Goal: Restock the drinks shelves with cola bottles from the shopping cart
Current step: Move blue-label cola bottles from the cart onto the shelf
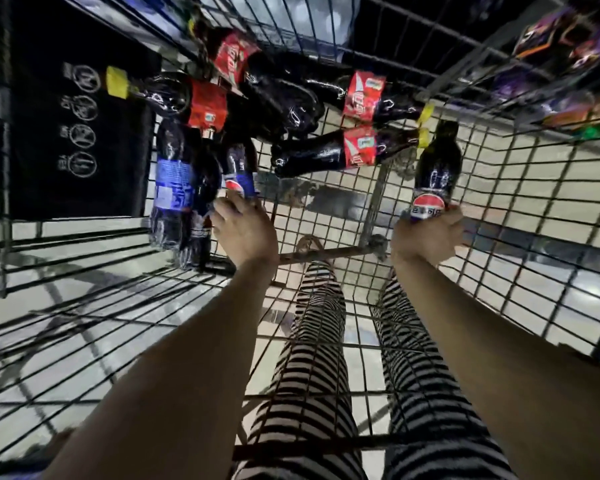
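I look down into the wire shopping cart (520,216). My right hand (426,237) is shut on a dark cola bottle with a blue-red round logo (435,171), held upright above the cart floor. My left hand (245,230) touches the base of a blue-labelled cola bottle (238,168); its fingers curl around it. More blue-labelled bottles (174,188) lie to its left. Several red-labelled cola bottles with yellow caps (355,147) lie across the far end of the cart.
A black flap with white warning icons (80,126) covers the cart's left end. Snack packets on a shelf (568,64) show at the upper right. Striped trouser legs (319,341) and pale floor tiles show through the mesh.
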`<state>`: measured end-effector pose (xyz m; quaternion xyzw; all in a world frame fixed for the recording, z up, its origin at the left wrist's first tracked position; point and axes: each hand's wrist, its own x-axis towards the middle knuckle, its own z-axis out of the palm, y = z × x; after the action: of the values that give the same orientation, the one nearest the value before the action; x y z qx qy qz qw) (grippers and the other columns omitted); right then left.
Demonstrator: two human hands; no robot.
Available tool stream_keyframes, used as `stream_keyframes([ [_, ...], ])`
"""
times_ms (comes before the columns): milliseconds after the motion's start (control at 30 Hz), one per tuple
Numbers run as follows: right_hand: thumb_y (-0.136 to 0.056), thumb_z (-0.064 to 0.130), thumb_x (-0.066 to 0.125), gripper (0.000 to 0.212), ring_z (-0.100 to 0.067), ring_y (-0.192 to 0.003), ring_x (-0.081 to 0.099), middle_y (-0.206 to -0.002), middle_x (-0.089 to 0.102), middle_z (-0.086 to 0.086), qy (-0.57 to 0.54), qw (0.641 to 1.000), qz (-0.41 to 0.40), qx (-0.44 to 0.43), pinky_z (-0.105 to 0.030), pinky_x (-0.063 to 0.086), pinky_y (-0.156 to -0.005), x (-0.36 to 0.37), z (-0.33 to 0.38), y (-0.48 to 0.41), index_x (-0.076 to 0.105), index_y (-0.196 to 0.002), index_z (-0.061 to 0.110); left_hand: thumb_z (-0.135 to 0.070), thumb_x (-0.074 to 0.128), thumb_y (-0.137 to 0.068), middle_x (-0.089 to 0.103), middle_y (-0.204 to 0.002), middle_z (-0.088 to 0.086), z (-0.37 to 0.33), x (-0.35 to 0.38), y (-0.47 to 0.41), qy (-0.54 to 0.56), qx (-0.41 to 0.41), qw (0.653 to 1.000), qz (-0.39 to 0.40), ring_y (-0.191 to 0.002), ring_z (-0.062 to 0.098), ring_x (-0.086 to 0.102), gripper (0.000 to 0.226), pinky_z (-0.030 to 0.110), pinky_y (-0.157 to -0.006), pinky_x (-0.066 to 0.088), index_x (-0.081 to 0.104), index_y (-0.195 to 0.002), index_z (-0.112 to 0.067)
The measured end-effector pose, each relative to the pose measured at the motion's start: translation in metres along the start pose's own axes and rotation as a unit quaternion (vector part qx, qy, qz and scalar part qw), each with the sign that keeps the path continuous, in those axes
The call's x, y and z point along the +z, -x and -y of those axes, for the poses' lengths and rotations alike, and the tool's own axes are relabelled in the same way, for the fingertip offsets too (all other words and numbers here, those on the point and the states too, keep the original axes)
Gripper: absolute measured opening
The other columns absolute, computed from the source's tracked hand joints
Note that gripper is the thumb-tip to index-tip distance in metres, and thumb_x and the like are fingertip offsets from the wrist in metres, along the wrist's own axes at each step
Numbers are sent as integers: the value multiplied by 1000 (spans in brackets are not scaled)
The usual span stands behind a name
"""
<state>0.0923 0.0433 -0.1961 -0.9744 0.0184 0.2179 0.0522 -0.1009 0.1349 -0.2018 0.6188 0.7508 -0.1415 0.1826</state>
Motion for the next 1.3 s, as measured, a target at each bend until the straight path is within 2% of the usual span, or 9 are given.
stream_keyframes([
  [267, -80, 30, 69, 66, -37, -117, 49, -127, 49, -20, -62, 998, -14, -8, -46, 44, -93, 9, -2, 13, 37, -131, 1, -24, 73, -82, 49, -125, 23, -2, 5, 1, 285, -98, 953, 6, -110, 38, 53, 69, 41, -88, 46, 38, -141, -15],
  [367, -81, 29, 68, 67, -36, -117, 48, -128, 49, -21, -58, 998, -1, -13, -43, 43, -92, 8, -4, 12, 35, -132, 1, -34, 81, -73, 59, -123, 15, 3, 8, -9, 304, -135, 942, 50, -109, 32, 59, 78, 39, -90, 50, 41, -137, -16],
  [500, -81, 28, 68, 69, -37, -119, 47, -131, 48, -21, -66, 998, 17, -12, -44, 42, -94, 5, -7, 9, 34, -134, 0, -49, 80, -68, 67, -99, 3, 7, 6, -19, 286, -163, 935, 135, -100, 28, 61, 58, 43, -84, 55, 55, -109, -16],
  [633, -79, 30, 73, 62, -35, -113, 56, -124, 57, -19, -87, 995, 48, -14, -42, 47, -91, 0, -10, 1, 45, -126, 0, -34, 80, -76, 55, -98, 5, 2, 2, -16, 322, -177, 918, 148, -86, 22, 55, 67, 32, -72, 48, 42, -122, -3],
  [767, -76, 33, 77, 58, -33, -102, 63, -114, 64, -17, -90, 990, 111, -15, -42, 53, -83, -15, -13, 1, 52, -117, 1, -39, 80, -74, 65, -103, 9, -5, -10, 1, 340, -189, 909, 151, -78, 23, 59, 66, 29, -63, 46, 50, -120, -1],
  [867, -72, 31, 79, 55, -30, -94, 65, -108, 66, -15, -103, 982, 159, -4, -41, 56, -79, -31, -19, 10, 54, -112, 2, -36, 77, -79, 58, -85, 5, -11, -27, 18, 368, -207, 891, 167, -58, 14, 51, 58, 27, -49, 45, 52, -119, -2],
  [1033, -72, 30, 82, 45, -22, -80, 65, -94, 67, -9, -206, 937, 283, 10, -31, 54, -69, -72, -25, 39, 60, -102, 5, -35, 76, -80, 58, -95, 11, -25, -62, 62, 421, -237, 864, 141, -75, 25, 56, 64, 39, -75, 55, 48, -125, 0],
  [1167, -74, 31, 80, 42, -24, -87, 65, -95, 68, -10, -224, 889, 397, -35, -31, 50, -76, -119, -27, 54, 63, -103, 8, -36, 70, -85, 62, -113, 15, -50, -101, 104, 439, -251, 856, 113, -86, 28, 60, 58, 35, -73, 51, 51, -125, 2],
  [1300, -78, 33, 77, 21, -17, -77, 61, -88, 66, -3, -215, 875, 411, -138, -31, 49, -77, -193, -34, 54, 63, -85, 20, -38, 70, -84, 65, -108, 15, -75, -132, 153, 442, -175, 878, 60, -82, 27, 58, 51, 34, -72, 48, 57, -117, -1],
])
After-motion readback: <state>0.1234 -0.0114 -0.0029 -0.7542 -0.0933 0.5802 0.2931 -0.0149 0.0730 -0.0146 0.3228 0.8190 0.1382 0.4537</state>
